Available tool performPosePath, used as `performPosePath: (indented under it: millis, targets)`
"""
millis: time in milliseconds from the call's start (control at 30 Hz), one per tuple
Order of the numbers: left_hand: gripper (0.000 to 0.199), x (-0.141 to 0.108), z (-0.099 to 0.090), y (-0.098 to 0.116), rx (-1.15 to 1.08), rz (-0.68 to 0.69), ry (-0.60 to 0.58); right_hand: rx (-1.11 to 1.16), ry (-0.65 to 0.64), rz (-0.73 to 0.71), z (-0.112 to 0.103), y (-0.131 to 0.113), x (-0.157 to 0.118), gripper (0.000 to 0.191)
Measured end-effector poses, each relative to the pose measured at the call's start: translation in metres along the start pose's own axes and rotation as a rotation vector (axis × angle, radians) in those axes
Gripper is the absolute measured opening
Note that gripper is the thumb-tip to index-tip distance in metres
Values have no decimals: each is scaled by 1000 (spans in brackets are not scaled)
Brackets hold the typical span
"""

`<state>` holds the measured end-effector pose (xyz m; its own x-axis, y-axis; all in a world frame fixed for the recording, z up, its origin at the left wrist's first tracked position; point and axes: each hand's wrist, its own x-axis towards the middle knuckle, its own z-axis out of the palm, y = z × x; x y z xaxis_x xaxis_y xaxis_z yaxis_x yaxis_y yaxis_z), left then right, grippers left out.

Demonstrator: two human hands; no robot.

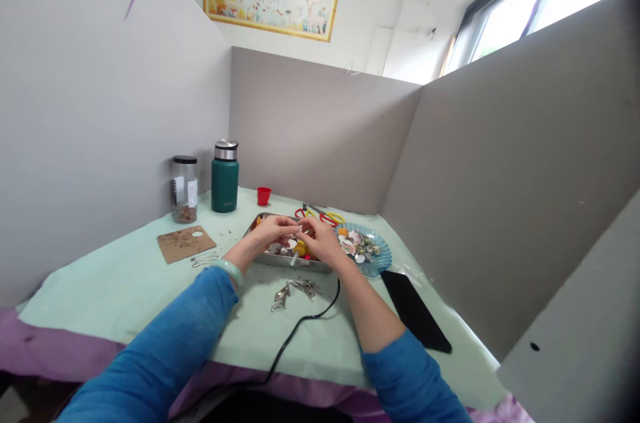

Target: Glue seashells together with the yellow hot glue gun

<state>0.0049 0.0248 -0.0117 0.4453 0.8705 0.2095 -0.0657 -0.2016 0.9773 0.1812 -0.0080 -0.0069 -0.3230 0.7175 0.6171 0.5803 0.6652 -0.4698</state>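
My left hand (274,231) and my right hand (319,238) meet over a metal tray (319,266) of small mixed pieces, some white, yellow and red. The fingers of both are pinched together around something small and whitish, too small to name. A pale bangle circles my left wrist. Right of the tray, a blue scalloped plate (384,256) holds many small round pieces. Small metal clasps or clips (281,296) lie in a heap in front of the tray.
A green bottle (225,184), a lidded jar (185,193) and a red cup (264,196) stand at the back. Scissors (330,218) lie behind the tray, brown card (185,244) at left, a black flat object (417,312) at right. A black cable (295,330) crosses the front.
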Motion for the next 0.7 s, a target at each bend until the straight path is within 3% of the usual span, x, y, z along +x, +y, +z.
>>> performPosePath:
  millis: [700]
  targets:
    - [36, -1, 3, 2, 65, 32, 15, -88, 32, -52, -1, -4, -1, 17]
